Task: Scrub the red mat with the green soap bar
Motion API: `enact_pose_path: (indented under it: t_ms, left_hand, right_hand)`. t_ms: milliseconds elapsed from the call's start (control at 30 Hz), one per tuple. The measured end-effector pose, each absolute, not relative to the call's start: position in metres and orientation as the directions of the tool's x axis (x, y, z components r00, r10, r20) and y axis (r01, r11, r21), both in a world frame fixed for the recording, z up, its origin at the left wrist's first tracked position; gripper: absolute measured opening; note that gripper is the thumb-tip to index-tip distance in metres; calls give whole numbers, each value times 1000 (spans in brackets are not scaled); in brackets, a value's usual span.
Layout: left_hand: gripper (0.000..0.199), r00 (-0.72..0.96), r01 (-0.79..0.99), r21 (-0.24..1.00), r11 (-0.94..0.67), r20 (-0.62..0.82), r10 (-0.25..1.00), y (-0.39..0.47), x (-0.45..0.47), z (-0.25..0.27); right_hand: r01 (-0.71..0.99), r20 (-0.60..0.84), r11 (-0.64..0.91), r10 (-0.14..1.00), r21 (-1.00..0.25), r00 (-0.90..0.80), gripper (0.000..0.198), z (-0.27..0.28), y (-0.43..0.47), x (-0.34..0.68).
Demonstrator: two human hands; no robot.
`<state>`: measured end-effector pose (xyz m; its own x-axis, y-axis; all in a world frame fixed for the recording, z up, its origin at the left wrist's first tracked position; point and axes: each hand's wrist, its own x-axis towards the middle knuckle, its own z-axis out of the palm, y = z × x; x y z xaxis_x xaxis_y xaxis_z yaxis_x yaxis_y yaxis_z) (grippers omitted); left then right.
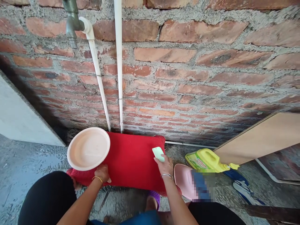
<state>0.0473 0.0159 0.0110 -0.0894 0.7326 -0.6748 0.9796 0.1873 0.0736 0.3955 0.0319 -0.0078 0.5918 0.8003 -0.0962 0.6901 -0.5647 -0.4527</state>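
Note:
A red cloth [131,159] is spread over a low, long surface by the wall and hangs past its front edge. My right hand [166,165] is closed on a pale green, flat block with rounded corners [158,153], held over the cloth's right end. The block's underside is hidden, so I cannot tell its exact kind. At the front edge, my left hand [102,173] has its fingers curled on the cloth, just below a pale pink basin [107,145]. The basin stands on the cloth's left end; its inside looks pale, and any water in it is hard to make out.
A yellow detergent jug [206,158] lies on its side at the right, beside a pink plastic container [181,179]. Blue-and-white flip-flops [246,189] lie farther right. White pipes [119,78] and a tap [72,26] run along the brick wall. Boards lean on both sides.

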Motion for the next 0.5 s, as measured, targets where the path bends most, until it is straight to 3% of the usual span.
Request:
enact_pose_path:
  t_ms: [133, 300, 367, 500]
  left_hand:
    - [61, -95, 978, 74, 197, -680, 727, 16, 48, 14]
    - [62, -118, 971, 71, 229, -690, 714, 18, 50, 11]
    - [63, -130, 967, 71, 246, -692, 710, 19, 51, 9]
    - [64, -148, 964, 67, 259, -674, 724, 19, 51, 6]
  right_hand:
    - [752, -138, -449, 887, -482, 441, 40, -14, 35, 384]
    - [597, -86, -677, 689, -429, 719, 43, -23, 30, 408]
    - [586, -22, -678, 662, -444, 749, 44, -25, 35, 408]
    - [715, 8, -476, 830, -512, 558, 40, -24, 63, 362]
